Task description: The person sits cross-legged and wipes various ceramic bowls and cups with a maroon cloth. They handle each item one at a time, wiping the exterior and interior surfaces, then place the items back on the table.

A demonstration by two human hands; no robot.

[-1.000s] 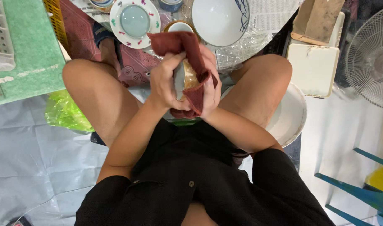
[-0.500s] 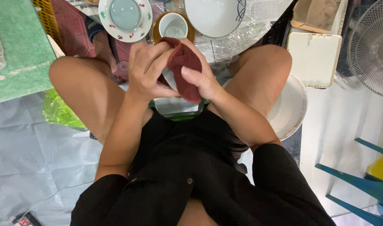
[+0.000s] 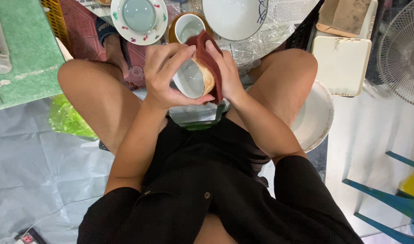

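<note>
My left hand (image 3: pixel 164 72) grips a small cup (image 3: pixel 193 77), tan outside and pale inside, tipped on its side with the mouth facing left. My right hand (image 3: pixel 225 72) presses a dark red cloth (image 3: pixel 206 45) over the cup's outer side and base. Both hands are held between my bare knees, above my lap. Just beyond them on the floor stands another small cup (image 3: pixel 187 27) with a brown rim.
A patterned saucer with a pale lid (image 3: pixel 139 16) and a large white bowl (image 3: pixel 236 16) lie ahead on plastic sheet. A white basin (image 3: pixel 317 117) sits by my right thigh, a white board (image 3: pixel 342 63) and fan (image 3: pixel 403 49) further right. Green mat (image 3: pixel 21 58) left, blue chair frame (image 3: pixel 392 199).
The cloth covered the cup before; now the cup's pale inside is exposed, turned to the left, with the cloth pushed to its right side. The hands sit slightly lower in view.
</note>
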